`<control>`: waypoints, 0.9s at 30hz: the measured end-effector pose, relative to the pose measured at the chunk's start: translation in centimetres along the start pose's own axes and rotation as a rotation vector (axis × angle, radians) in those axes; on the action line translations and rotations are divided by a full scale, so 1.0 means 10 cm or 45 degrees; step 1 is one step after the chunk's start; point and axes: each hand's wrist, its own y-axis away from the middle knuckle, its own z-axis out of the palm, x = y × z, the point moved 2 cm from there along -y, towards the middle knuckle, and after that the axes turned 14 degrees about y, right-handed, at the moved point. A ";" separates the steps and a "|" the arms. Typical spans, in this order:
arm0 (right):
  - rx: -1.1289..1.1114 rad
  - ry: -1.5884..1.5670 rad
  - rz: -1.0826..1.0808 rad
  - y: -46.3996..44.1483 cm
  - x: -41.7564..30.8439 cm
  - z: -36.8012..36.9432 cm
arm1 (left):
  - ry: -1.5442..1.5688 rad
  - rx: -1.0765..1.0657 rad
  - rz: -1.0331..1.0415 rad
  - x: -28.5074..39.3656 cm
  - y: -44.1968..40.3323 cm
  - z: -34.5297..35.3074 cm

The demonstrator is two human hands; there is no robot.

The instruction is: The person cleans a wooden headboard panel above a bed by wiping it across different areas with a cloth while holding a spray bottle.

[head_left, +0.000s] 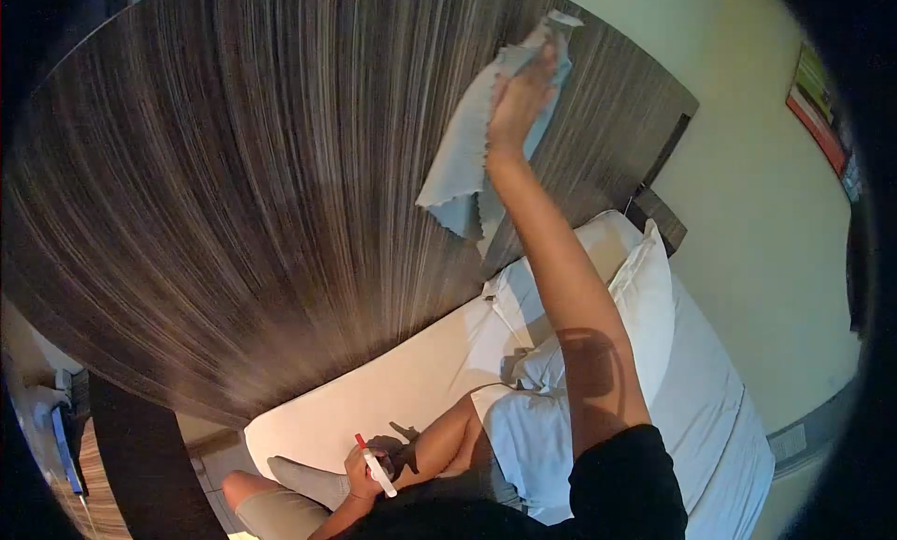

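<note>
My right hand (525,101) is stretched up to the dark wood-grain headboard (308,148), holding a pale blue-grey cloth (458,162) near its upper right edge. The cloth hangs down loosely below the palm, and a white corner sticks out above the fingers. Low in the view, my left hand (358,472) is closed around what looks like a spray bottle (379,475) with a white head and a red tip. Most of its body is hidden by the hand and shadow. This hand stays above my folded legs, apart from the headboard.
I kneel or sit on a bed with a white mattress (411,372). White pillows (645,297) and a rumpled sheet (701,390) lie on the right. At the lower left, a wooden side surface (107,475) holds a blue object (67,447). A framed picture (818,120) hangs at right.
</note>
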 end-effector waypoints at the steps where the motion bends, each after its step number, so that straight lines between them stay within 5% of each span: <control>1: 0.061 0.123 -0.189 0.00 -0.12 -0.02 | 0.005 0.023 -0.091 -0.03 0.01 0.02; 6: 0.304 0.095 -0.509 -0.41 -0.92 -0.27 | -0.020 0.029 -0.001 0.04 -0.05 0.03; 12: 0.064 -0.042 -0.625 -0.87 -1.00 -0.45 | 0.065 0.042 -0.115 0.07 -0.06 0.04; 17: 0.359 0.192 -0.510 -1.23 0.09 -0.17 | 0.064 0.038 -0.100 0.05 -0.04 0.04; 19: 0.076 0.230 -0.420 -1.27 0.20 -0.18 | 0.077 0.077 -0.045 0.06 -0.06 0.06; 22: 0.437 0.238 -0.454 -1.33 0.21 0.00 | 0.056 0.039 -0.004 -0.04 -0.04 0.06; 26: 0.448 0.371 -0.452 -1.14 -0.51 -0.01 | 0.066 0.067 -0.042 0.11 -0.11 0.05; 27: 0.222 0.424 -0.404 -1.14 -0.67 0.02 | 0.068 0.059 -0.045 0.06 -0.09 0.06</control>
